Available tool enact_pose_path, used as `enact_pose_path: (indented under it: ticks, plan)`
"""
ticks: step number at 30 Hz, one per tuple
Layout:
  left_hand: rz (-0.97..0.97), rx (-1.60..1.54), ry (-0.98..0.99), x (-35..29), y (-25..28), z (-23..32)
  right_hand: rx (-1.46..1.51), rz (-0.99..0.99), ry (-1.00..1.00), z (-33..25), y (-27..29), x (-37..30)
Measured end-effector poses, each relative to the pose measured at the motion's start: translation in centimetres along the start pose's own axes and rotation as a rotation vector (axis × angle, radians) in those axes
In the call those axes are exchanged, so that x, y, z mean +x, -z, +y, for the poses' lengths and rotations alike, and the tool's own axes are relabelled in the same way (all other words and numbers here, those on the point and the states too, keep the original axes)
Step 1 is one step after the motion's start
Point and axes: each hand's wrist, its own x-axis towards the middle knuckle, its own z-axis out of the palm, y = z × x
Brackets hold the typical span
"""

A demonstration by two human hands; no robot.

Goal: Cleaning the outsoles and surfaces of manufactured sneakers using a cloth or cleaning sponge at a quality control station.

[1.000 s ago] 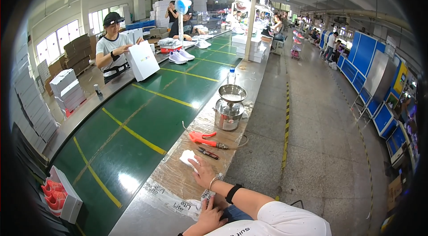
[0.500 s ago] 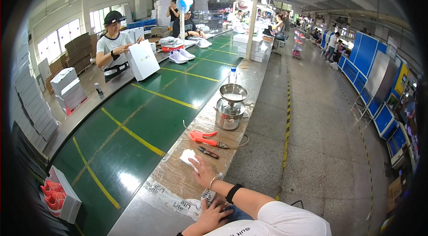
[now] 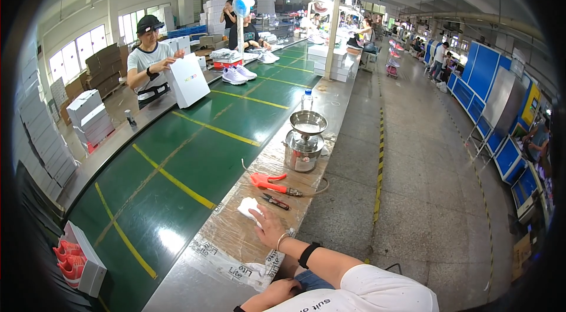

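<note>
A crumpled white cloth (image 3: 247, 208) lies on the film-covered cardboard of the bench. My right hand (image 3: 270, 228) reaches over the bench and grips its near edge, the fingers partly over it. Just beyond the hand lie small thread snips (image 3: 275, 202) with dark handles, and past them a red air blow gun (image 3: 272, 184) joined to a hose. My left hand (image 3: 278, 293) is low, by my lap at the bench's near edge; its fingers are turned away and mostly hidden.
A metal dish on a steel pot (image 3: 303, 156) and a blue-capped bottle (image 3: 307, 98) stand farther along the bench. On the green conveyor (image 3: 194, 153) are a box of coral shoes (image 3: 93, 271) and lavender sneakers (image 3: 239, 74). Across it, a person (image 3: 152, 61) holds a white box (image 3: 190, 81).
My left hand has drawn down from the bench edge toward my lap, and its spread fingers no longer show. The conveyor's yellow lines and shoes have shifted slightly toward me. My right hand stays put.
</note>
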Motion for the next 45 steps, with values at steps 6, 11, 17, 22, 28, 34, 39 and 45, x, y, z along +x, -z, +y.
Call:
enact_pose_path:
  ticks: [6,11,17,22,28,34,39,45]
  plan:
    - [-0.084,0.062,0.061,-0.1,-0.1,-0.1,0.007,0.02,0.014,0.2,-0.3,-0.2]
    - [-0.137,0.148,0.121,0.3,0.0,0.8,-0.008,0.016,0.009,0.0,0.1,0.0]
    - [-0.191,0.239,0.187,0.4,-0.2,0.8,-0.011,0.025,0.017,0.2,0.1,0.0]
    - [-0.089,0.082,0.163,-0.5,0.3,0.8,0.004,0.015,0.007,-0.1,0.3,0.1]
    - [-0.1,0.085,0.13,-0.5,0.2,0.6,0.003,0.011,-0.006,-0.3,0.3,0.0]
    - [-0.125,0.097,0.098,-0.3,-0.2,-0.4,-0.007,-0.005,-0.008,-0.2,0.3,0.0]
    - [-0.128,0.097,0.104,-0.2,0.0,-0.1,-0.003,0.006,-0.002,-0.1,0.3,0.0]
    - [-0.13,0.082,0.11,-0.3,-0.4,-0.6,-0.022,0.01,0.003,-0.2,0.2,0.0]
